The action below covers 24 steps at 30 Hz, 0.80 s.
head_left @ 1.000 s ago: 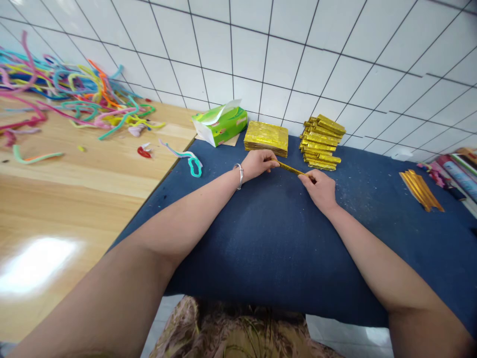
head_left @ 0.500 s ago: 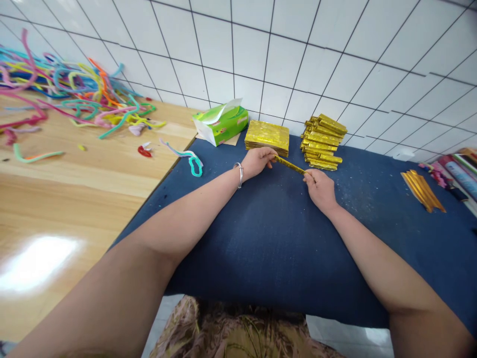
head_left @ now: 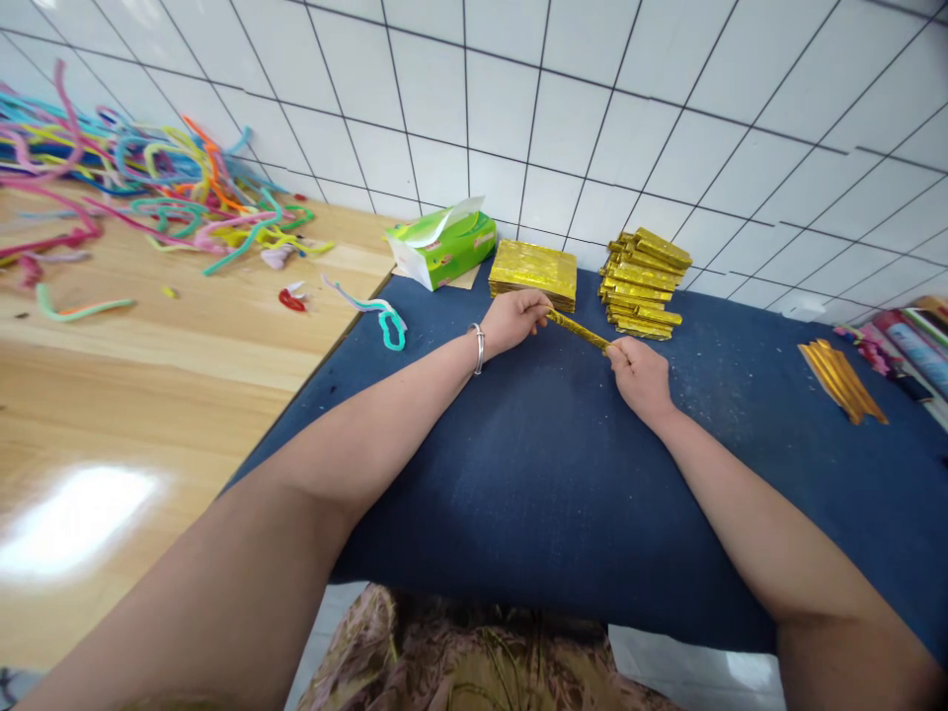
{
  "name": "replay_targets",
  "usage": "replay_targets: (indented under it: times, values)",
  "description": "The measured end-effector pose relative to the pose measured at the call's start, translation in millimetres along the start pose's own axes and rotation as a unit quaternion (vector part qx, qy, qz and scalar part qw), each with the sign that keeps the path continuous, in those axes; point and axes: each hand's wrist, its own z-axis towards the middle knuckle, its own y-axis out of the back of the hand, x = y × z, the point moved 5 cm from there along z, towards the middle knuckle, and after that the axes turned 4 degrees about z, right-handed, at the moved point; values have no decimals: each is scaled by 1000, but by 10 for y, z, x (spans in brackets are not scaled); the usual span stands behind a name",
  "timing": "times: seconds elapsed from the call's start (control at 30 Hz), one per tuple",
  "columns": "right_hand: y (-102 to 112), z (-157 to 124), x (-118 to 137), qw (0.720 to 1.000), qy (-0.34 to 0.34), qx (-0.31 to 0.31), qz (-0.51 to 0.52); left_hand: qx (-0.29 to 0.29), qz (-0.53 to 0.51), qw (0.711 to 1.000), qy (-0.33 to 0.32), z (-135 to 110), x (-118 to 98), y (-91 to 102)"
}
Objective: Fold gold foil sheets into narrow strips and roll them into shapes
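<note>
A narrow folded strip of gold foil paper [head_left: 579,330] stretches between my two hands, slanting down to the right. My left hand [head_left: 514,321], with a silver bangle at its wrist, pinches the strip's left end. The right end is pinched in my right hand [head_left: 641,377]. Just behind my left hand lies a flat stack of gold foil sheets [head_left: 534,265]. Behind my right hand is a pile of folded gold strips [head_left: 643,276]. Both hands are above the dark blue cloth [head_left: 533,474].
A green tissue pack [head_left: 448,245] stands against the tiled wall. Colourful pipe cleaners [head_left: 185,188] lie heaped on the wooden table [head_left: 185,346] at left. A turquoise loop [head_left: 392,329] rests on the cloth. Several orange-gold strips [head_left: 844,380] lie at right, near rolls and books [head_left: 918,346].
The view has shifted very slightly. Both hands keep their grip on the strip in nearly the same place.
</note>
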Motion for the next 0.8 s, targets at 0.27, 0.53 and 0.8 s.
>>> replay_targets:
  times: [0.27, 0.53, 0.8]
  values:
    - [1, -7, 11, 1000, 8, -14, 12, -1, 55, 994, -96, 5, -86, 8]
    - [-47, -12, 37, 999, 40, -3, -10, -23, 75, 985, -153, -17, -163, -4]
    - [0, 0, 136, 997, 69, -35, -21, 38, 208, 954, -213, -65, -251, -181]
